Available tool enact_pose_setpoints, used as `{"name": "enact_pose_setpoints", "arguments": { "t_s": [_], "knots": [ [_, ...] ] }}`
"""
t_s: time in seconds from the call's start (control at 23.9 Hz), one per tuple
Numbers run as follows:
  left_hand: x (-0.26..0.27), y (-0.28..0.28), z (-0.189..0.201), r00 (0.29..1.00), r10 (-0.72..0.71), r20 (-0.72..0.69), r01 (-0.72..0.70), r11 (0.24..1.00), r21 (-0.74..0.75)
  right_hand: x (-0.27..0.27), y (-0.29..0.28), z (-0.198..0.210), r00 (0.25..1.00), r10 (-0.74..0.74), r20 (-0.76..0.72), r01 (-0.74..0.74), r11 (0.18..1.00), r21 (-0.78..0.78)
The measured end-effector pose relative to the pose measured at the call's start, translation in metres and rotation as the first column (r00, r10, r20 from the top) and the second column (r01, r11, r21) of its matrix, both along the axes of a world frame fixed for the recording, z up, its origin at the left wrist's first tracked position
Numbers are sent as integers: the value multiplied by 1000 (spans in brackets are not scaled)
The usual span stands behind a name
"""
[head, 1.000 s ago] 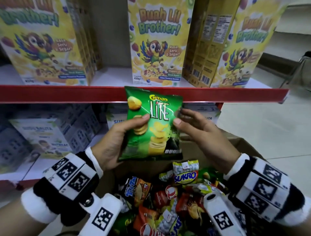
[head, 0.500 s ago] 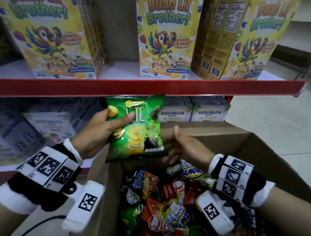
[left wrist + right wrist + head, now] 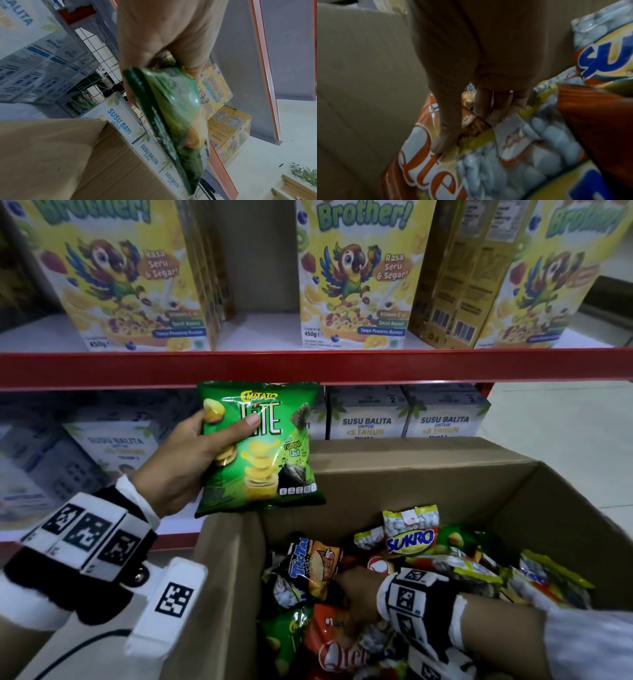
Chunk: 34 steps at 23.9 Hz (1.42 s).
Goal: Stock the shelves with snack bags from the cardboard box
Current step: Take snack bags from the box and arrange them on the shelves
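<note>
"Chitato Lite" and "rumput laut" are printed on the shiny green crisp bag [image 3: 260, 446]. "Brother!", "Rasa Seru & Segar!" and "450g" can be read on the yellow parrot cereal box [image 3: 356, 275]. "SUSU BALITA untuk" is shown on the pale blue-and-white milk cartons [image 3: 366, 419], "SUSU BAYI" on one carton [image 3: 118, 120]. "SUKRO" is seen on a yellow-and-blue nut packet [image 3: 409, 534], "TicTac" on a dark orange packet [image 3: 313, 565].

1. the cardboard box [image 3: 394, 470] stands before the shelves, the snack bags [image 3: 407, 537] heaped in it.
2. the left hand [image 3: 186, 455] holds the chitato bag [image 3: 263, 453] above the box's left corner, below the upper shelf [image 3: 308, 368].
3. the right hand [image 3: 359, 590] is down among the bags (fingers [image 3: 448, 128] hard to make out).
4. cereal boxes [image 3: 352, 275] stand on the upper shelf, milk boxes [image 3: 363, 419] on the shelf behind the box.
</note>
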State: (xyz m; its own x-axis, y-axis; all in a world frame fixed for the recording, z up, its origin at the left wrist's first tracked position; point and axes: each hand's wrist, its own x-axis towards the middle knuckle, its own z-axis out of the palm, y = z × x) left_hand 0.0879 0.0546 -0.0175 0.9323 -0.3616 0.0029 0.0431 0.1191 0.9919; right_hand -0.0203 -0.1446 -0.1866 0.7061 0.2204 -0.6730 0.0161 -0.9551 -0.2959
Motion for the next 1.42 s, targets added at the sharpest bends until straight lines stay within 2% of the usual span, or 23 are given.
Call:
{"name": "enact_pose_setpoints", "arguments": {
  "t_s": [0.13,0.25,0.33,0.42,0.5,0.59,0.67,0.84,0.92,0.96,1.0,1.09,1.13,1.17,1.21,1.26,1.3,1.34,1.38,1.42],
  "knots": [
    [-5,-8,7,998,6,61,-4,999,-47,2,-14,36,989,-66,129,46,987,153],
    [-9,-14,12,996,26,83,-19,996,-82,2,-45,95,955,-210,210,114,912,394],
    [-9,-20,8,997,43,65,-36,993,-108,-6,-69,133,921,-345,182,193,808,556],
    [-9,-29,1,999,20,47,-16,996,-92,-17,-86,163,857,-505,102,289,635,717],
    [-19,-41,-5,998,-50,33,53,995,-82,-24,-94,183,799,-594,91,287,511,811],
    [-33,-56,-10,988,-151,12,152,986,-68,-26,-91,195,743,-655,136,235,447,863],
    [-43,-64,-16,964,-259,-62,253,963,-94,-24,-82,200,667,-712,220,182,443,878],
    [-65,-67,-12,856,-491,-161,475,871,-127,-21,-65,200,496,-756,428,119,547,828],
    [-71,-71,-11,861,-486,-151,475,874,-106,-23,-68,203,400,-771,496,105,576,810],
    [-72,-73,-11,880,-453,-146,440,891,-113,-25,-74,203,382,-774,504,122,583,803],
    [-71,-73,-11,901,-415,-130,399,908,-130,-27,-80,203,415,-791,449,151,547,824],
    [-67,-76,-12,938,-339,-80,320,930,-181,-33,-85,199,562,-810,168,220,343,913],
    [-64,-76,-12,951,-303,-62,287,939,-190,-33,-87,194,597,-798,79,235,268,934],
    [-60,-75,-13,961,-272,-47,259,948,-187,-31,-90,189,602,-796,53,240,244,940],
    [-55,-74,-12,969,-243,-36,233,955,-183,-30,-94,184,603,-795,60,253,263,931],
    [-49,-71,-12,977,-212,-25,204,963,-177,-28,-100,176,609,-789,77,300,320,899],
    [-43,-66,-12,983,-181,-15,176,970,-167,-26,-108,168,639,-758,126,369,447,815],
    [-38,-61,-11,986,-164,-11,160,974,-158,-26,-118,157,704,-684,191,422,619,662],
    [-35,-57,-10,988,-156,-8,153,977,-149,-28,-128,142,786,-574,231,440,781,443],
    [-33,-54,-10,989,-151,-3,149,979,-142,-29,-135,125,871,-447,204,407,889,212]
  ]
}}
